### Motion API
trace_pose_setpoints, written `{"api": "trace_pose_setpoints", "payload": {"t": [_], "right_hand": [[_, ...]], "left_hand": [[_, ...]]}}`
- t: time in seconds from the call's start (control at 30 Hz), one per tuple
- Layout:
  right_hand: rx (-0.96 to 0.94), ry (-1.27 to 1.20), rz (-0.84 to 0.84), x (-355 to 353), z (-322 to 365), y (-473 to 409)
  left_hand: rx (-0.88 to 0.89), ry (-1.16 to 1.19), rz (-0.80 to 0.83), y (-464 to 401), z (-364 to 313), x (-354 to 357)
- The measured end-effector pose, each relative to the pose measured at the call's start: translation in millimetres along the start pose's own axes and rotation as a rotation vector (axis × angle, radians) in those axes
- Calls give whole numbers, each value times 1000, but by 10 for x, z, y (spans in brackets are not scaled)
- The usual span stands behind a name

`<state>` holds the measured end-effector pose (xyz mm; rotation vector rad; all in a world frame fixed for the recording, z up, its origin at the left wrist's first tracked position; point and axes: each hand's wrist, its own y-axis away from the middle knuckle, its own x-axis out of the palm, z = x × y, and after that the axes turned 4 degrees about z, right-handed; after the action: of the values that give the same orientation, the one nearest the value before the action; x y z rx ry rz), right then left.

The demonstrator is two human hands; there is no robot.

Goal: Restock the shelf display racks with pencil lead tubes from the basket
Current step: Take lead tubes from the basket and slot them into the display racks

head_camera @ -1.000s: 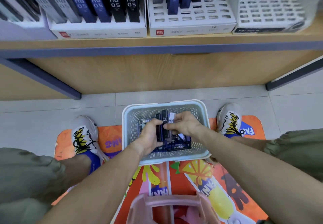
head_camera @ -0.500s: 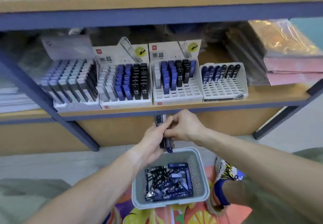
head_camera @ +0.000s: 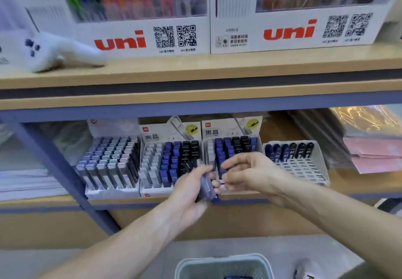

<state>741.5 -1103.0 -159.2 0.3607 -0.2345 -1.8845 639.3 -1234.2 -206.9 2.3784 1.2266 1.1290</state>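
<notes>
Up by the shelf racks (head_camera: 231, 159), the left hand (head_camera: 191, 188) grips a bunch of lead tubes (head_camera: 205, 184) while the right hand (head_camera: 245, 173) pinches at them, above the basket (head_camera: 224, 264).

A wooden shelf unit (head_camera: 217, 70) with blue-grey edging and a slanting blue-grey post (head_camera: 54, 170) is filling the view. White pen boxes (head_camera: 282, 33) are sitting on its upper board. Pale floor tiles (head_camera: 152, 263) are showing below, under soft, even light.
</notes>
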Motion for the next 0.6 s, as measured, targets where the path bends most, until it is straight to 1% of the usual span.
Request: {"api": "trace_pose_setpoints", "payload": {"t": [0.13,0.3,0.43,0.6], "right_hand": [[59,-75,-47,124,-116,-86],[104,-215,-98,188,-140,-155],[148,-270,-93,194,-168,-183],[178,-291,-18,180,-202,-128]], "left_hand": [[-61,152,0,-81,-23,-41],[-69,208,25,-72,-4,-23],[-42,283,18,-36,26,40],[-24,301,22,-5,52,58]]}}
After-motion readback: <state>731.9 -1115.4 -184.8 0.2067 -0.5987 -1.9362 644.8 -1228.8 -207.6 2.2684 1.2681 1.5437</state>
